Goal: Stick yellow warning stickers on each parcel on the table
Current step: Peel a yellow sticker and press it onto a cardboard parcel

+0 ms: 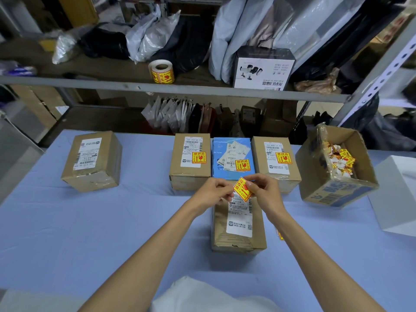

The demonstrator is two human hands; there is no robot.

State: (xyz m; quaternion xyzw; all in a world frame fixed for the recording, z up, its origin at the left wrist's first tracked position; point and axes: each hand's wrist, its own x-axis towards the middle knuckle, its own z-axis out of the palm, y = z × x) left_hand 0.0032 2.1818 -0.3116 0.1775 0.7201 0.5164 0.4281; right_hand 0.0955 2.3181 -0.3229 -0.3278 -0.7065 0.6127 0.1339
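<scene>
Pinched between the fingertips of left grip [215,191] and right grip [264,191]: square yellow-and-red paper warning sticker [242,190], turned corner-up like a diamond, printed face up (print too small to read); both grips curled closed on its opposite edges. Held over the far end of the long brown cardboard parcel [238,230] lying nearest on the pale blue cloth-covered surface [112,221]; cannot tell whether sticker and parcel touch. Behind, in a close row: left brown cardboard parcel [190,174]; flat blue parcel [225,167]; right brown cardboard parcel [275,176]; each already stickered yellow on top. Well apart at far left: lone brown cardboard box [92,176], white label on top, not yet stickered. At right: open cardboard carton [333,194] holding crumpled yellow and white scraps; just beside it, plain white box [396,194]. On the grey metal shelf [202,90] behind: roll of yellow stickers [161,72]. Partly hidden by the right forearm: small yellow scrap [279,235] on the cloth.
</scene>
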